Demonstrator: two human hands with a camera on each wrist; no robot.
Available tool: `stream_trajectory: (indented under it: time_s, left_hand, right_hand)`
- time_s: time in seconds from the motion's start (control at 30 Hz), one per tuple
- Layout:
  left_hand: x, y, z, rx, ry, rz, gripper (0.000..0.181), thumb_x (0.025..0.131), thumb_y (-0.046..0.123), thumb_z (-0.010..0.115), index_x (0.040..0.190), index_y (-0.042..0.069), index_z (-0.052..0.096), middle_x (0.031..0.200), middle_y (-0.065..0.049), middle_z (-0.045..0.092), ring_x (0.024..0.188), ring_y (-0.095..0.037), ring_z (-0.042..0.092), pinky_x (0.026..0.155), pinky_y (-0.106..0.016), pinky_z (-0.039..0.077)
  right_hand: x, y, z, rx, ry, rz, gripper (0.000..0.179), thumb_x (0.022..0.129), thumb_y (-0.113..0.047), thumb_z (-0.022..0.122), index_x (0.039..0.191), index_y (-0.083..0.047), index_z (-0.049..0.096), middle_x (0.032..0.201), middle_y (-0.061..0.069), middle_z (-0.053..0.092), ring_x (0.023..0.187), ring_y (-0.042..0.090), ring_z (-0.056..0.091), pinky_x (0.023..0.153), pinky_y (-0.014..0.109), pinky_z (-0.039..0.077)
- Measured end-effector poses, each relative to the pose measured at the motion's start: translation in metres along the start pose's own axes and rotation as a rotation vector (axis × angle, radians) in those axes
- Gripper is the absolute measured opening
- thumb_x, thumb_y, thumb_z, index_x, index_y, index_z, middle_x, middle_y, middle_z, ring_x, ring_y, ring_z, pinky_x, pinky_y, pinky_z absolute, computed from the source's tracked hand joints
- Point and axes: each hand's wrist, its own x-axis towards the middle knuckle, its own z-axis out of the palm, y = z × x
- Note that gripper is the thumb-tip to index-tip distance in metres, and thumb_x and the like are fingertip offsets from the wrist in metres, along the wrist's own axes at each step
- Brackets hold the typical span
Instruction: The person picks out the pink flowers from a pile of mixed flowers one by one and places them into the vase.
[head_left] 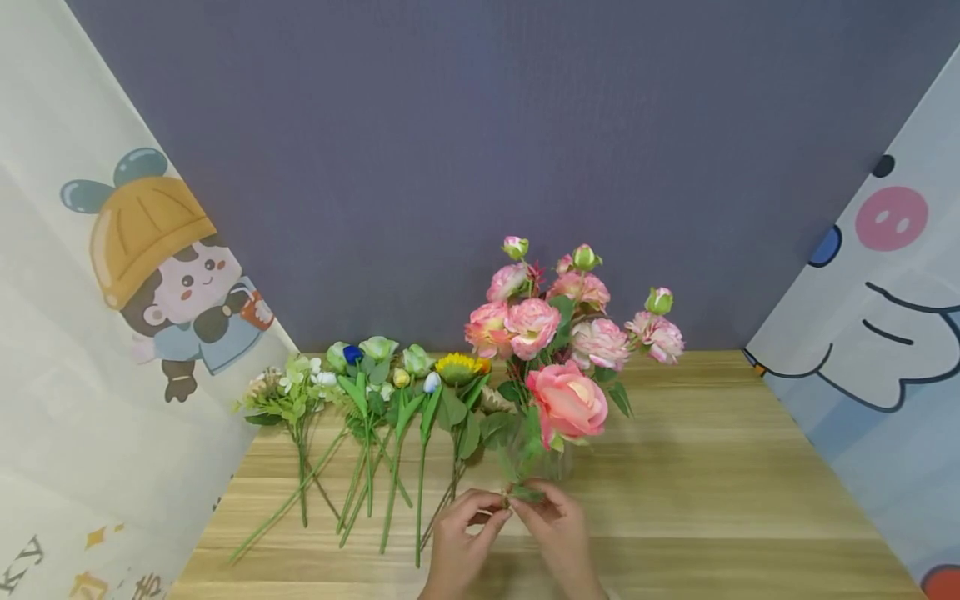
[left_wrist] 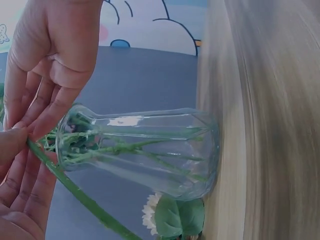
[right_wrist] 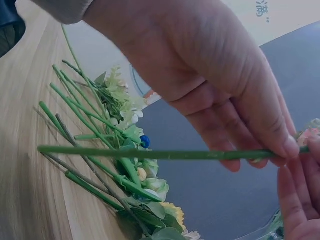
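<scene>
My left hand (head_left: 467, 533) and right hand (head_left: 558, 533) meet in front of the vase, fingertips together, pinching a green rose stem (right_wrist: 150, 152). Its bare lower length runs down below my fingers. A green leaf (head_left: 527, 493) shows between the hands. Just above, a large coral-pink rose (head_left: 567, 404) leans towards me; it seems to belong to this stem, though their join is hidden. Behind my hands stands the clear glass vase (left_wrist: 150, 150), with several stems inside. Pink peony-like blooms (head_left: 532, 327) and green-pink buds (head_left: 585, 257) spread above it.
Left of the vase, several loose artificial flowers lie on the wooden table (head_left: 712, 500): a sunflower (head_left: 457, 367), a blue tulip-like bud (head_left: 352, 355) and pale green blooms (head_left: 377, 347). A dark grey panel (head_left: 450, 167) stands behind, with cartoon-printed curtains (head_left: 45, 275) at both sides.
</scene>
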Motion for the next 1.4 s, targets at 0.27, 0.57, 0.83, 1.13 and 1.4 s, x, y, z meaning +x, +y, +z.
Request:
stream_trajectory:
  time_s: [0.27, 0.57, 0.83, 1.13, 1.4]
  left_hand:
    - [0.001, -0.003, 0.003, -0.027, -0.074, -0.118, 0.014, 0.075, -0.012, 0.069, 0.086, -0.004, 0.066, 0.081, -0.015, 0.067, 0.071, -0.019, 0.066, 0.057, -0.024, 0.055]
    - [-0.001, -0.023, -0.005, -0.15, -0.234, -0.518, 0.018, 0.096, 0.006, 0.05, 0.105, -0.002, 0.064, 0.101, -0.015, 0.068, 0.093, -0.024, 0.064, 0.081, -0.026, 0.052]
    - [-0.011, -0.063, 0.007, -0.195, -0.229, -0.611, 0.038, 0.09, 0.005, 0.06, 0.126, 0.0, 0.048, 0.117, -0.023, 0.056, 0.103, -0.035, 0.056, 0.087, -0.026, 0.048]
    - [-0.005, -0.087, 0.02, -0.102, -0.247, -0.546, 0.066, 0.085, 0.007, 0.068, 0.14, -0.001, 0.033, 0.133, -0.023, 0.045, 0.114, -0.04, 0.048, 0.091, -0.053, 0.044]
    - [0.004, -0.091, 0.026, 0.007, -0.382, -0.534, 0.096, 0.081, 0.023, 0.074, 0.15, 0.002, 0.011, 0.151, -0.025, 0.02, 0.131, -0.048, 0.03, 0.099, -0.061, 0.035]
  right_hand:
    - [0.005, -0.001, -0.005, -0.02, 0.106, 0.064, 0.027, 0.073, 0.022, 0.063, 0.09, 0.002, 0.068, 0.089, -0.007, 0.07, 0.08, 0.005, 0.066, 0.068, 0.021, 0.055]
    - [0.022, -0.014, -0.024, -0.023, 0.185, 0.089, 0.023, 0.074, 0.022, 0.062, 0.091, 0.007, 0.066, 0.083, -0.001, 0.069, 0.065, 0.01, 0.069, 0.06, 0.026, 0.056]
    - [0.041, -0.026, -0.041, -0.15, 0.206, 0.028, 0.017, 0.075, 0.021, 0.064, 0.091, 0.017, 0.062, 0.079, -0.002, 0.071, 0.054, 0.009, 0.065, 0.053, 0.026, 0.054]
    - [0.061, -0.045, -0.053, -0.282, 0.241, 0.054, 0.018, 0.078, 0.016, 0.066, 0.095, 0.015, 0.063, 0.078, -0.006, 0.07, 0.054, 0.011, 0.065, 0.059, 0.022, 0.055]
    - [0.079, -0.06, -0.06, -0.151, 0.277, 0.08, 0.017, 0.082, 0.01, 0.066, 0.098, 0.014, 0.063, 0.086, 0.004, 0.069, 0.069, 0.014, 0.067, 0.062, 0.027, 0.056]
